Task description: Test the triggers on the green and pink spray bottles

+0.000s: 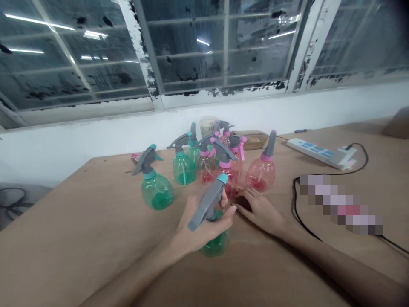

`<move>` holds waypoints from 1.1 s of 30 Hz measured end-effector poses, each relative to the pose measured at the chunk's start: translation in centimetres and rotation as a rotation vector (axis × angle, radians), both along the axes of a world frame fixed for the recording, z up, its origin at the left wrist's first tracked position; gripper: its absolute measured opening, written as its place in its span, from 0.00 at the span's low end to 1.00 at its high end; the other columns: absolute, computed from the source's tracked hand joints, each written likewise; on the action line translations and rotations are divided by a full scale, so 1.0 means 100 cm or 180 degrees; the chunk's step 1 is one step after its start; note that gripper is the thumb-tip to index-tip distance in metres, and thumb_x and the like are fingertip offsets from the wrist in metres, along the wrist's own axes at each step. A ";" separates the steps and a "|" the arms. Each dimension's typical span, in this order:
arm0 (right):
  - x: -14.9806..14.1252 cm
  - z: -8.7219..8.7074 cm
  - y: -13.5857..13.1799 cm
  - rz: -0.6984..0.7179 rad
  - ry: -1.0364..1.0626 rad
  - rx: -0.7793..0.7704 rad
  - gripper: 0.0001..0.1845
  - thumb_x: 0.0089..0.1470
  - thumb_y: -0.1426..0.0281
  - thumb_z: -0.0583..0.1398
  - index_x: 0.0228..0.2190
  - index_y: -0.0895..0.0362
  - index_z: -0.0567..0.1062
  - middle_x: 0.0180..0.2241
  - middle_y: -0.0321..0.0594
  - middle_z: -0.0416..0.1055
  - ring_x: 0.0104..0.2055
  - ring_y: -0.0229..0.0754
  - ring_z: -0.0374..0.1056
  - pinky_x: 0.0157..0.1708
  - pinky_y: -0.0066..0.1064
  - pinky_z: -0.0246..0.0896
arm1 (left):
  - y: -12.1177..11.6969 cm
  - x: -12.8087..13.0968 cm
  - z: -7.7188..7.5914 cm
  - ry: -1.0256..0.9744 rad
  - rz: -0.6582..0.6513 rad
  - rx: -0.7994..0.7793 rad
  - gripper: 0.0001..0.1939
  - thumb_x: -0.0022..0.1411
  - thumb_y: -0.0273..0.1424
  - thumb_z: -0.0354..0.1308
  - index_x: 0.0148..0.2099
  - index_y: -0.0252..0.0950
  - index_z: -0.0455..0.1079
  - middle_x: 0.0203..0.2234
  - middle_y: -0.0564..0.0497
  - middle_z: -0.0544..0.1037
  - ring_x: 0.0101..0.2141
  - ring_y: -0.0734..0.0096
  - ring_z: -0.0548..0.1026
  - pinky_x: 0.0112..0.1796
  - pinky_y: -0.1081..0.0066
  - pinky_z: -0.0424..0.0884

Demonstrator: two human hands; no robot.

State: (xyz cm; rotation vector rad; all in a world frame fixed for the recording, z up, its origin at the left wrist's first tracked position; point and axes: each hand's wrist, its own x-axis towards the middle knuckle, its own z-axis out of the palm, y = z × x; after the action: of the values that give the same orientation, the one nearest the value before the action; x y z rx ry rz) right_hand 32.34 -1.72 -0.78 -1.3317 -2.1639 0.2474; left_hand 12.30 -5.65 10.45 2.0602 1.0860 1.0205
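Note:
My left hand (204, 236) is wrapped round the neck of a green spray bottle (214, 247) with a grey and teal trigger head, nearest to me on the table. My right hand (260, 211) rests low beside it, thumb and fingers apart, with nothing visible between them. Its fingertips are close to the base of a pink spray bottle (231, 187); whether they touch it I cannot tell. Another pink spray bottle (260, 174) stands just beyond the right hand. To the left, a green spray bottle (157, 192) stands alone. Several more green and pink bottles crowd behind, partly hidden.
A white power strip (315, 150) with a black cable (295, 200) lies on the right of the wooden table (96, 221). At the back are a pale cup (208, 123), a brown package (254, 140) and a blue pen (300, 131). A blurred-out object lies by the cable.

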 end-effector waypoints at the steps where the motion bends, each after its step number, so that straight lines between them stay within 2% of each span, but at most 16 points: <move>1: 0.000 0.000 0.000 -0.0011 0.0001 -0.0003 0.10 0.56 0.66 0.54 0.38 0.58 0.68 0.40 0.47 0.70 0.44 0.48 0.66 0.43 0.43 0.63 | 0.000 0.000 0.000 0.0048 -0.0007 0.0031 0.05 0.54 0.31 0.57 0.35 0.40 0.65 0.23 0.57 0.70 0.20 0.74 0.67 0.24 0.73 0.65; 4: 0.000 0.001 0.000 -0.0001 0.0020 0.0032 0.09 0.56 0.66 0.54 0.38 0.57 0.68 0.39 0.47 0.70 0.43 0.48 0.66 0.43 0.42 0.63 | 0.002 -0.001 -0.003 0.0232 0.0078 0.0144 0.13 0.55 0.34 0.57 0.44 0.41 0.68 0.18 0.59 0.67 0.16 0.76 0.61 0.18 0.75 0.59; 6: 0.000 0.000 0.000 0.0003 0.0029 0.0063 0.09 0.56 0.66 0.54 0.38 0.57 0.68 0.39 0.46 0.70 0.43 0.47 0.66 0.43 0.42 0.63 | 0.003 0.000 -0.005 0.0293 0.0209 0.0257 0.16 0.55 0.35 0.57 0.47 0.41 0.67 0.19 0.58 0.68 0.17 0.75 0.63 0.19 0.74 0.61; 9: 0.000 -0.001 0.000 -0.0020 0.0036 0.0029 0.09 0.56 0.66 0.54 0.38 0.57 0.68 0.39 0.46 0.70 0.43 0.47 0.66 0.44 0.42 0.62 | 0.004 0.002 -0.009 0.0333 0.0452 0.0471 0.13 0.55 0.33 0.57 0.44 0.40 0.68 0.24 0.55 0.72 0.22 0.71 0.69 0.25 0.72 0.67; 13: 0.000 -0.001 0.001 -0.0009 0.0090 -0.0001 0.10 0.56 0.64 0.55 0.38 0.57 0.68 0.39 0.45 0.70 0.42 0.46 0.67 0.43 0.42 0.63 | 0.006 0.003 -0.015 0.0371 0.0740 0.0594 0.10 0.54 0.32 0.56 0.41 0.38 0.69 0.23 0.55 0.73 0.27 0.68 0.73 0.33 0.68 0.70; 19: -0.001 0.003 0.001 -0.0059 0.0162 -0.0063 0.10 0.55 0.65 0.56 0.37 0.57 0.69 0.38 0.45 0.71 0.41 0.46 0.67 0.42 0.41 0.63 | 0.024 -0.011 -0.018 0.0401 0.1233 0.0465 0.20 0.56 0.39 0.57 0.50 0.38 0.66 0.26 0.54 0.76 0.27 0.67 0.75 0.32 0.68 0.71; 23: -0.001 0.003 0.001 -0.0106 0.0216 -0.0075 0.10 0.54 0.65 0.56 0.37 0.57 0.69 0.39 0.44 0.71 0.41 0.46 0.67 0.42 0.40 0.63 | 0.047 -0.026 -0.023 0.0298 0.1306 0.0707 0.18 0.58 0.39 0.56 0.50 0.38 0.68 0.39 0.48 0.78 0.43 0.60 0.75 0.44 0.64 0.68; 25: -0.002 0.003 0.001 -0.0171 0.0204 -0.0115 0.12 0.54 0.64 0.56 0.39 0.57 0.68 0.39 0.45 0.71 0.42 0.47 0.68 0.43 0.41 0.63 | 0.056 -0.031 -0.026 0.0283 0.1382 0.0772 0.17 0.58 0.39 0.56 0.47 0.36 0.70 0.42 0.46 0.78 0.47 0.58 0.73 0.47 0.62 0.66; 28: -0.004 0.004 0.000 -0.0288 0.0232 -0.0154 0.15 0.54 0.64 0.56 0.42 0.58 0.67 0.40 0.47 0.71 0.44 0.49 0.68 0.44 0.42 0.63 | 0.064 -0.037 -0.028 0.0313 0.1544 0.0849 0.17 0.57 0.40 0.57 0.45 0.36 0.71 0.42 0.45 0.78 0.48 0.56 0.72 0.48 0.60 0.65; 33: -0.005 0.003 0.000 -0.0430 0.0446 -0.0271 0.20 0.54 0.61 0.56 0.45 0.59 0.64 0.42 0.50 0.70 0.47 0.51 0.67 0.44 0.43 0.63 | 0.075 -0.047 -0.026 0.0331 0.1822 0.0938 0.19 0.56 0.43 0.58 0.45 0.36 0.69 0.39 0.45 0.78 0.43 0.54 0.74 0.45 0.58 0.67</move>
State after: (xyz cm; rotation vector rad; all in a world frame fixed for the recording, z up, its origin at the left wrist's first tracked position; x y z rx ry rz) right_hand 31.82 -1.69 -0.52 -1.4567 -1.9581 0.3714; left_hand 7.62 1.85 7.89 2.0881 1.7288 1.4284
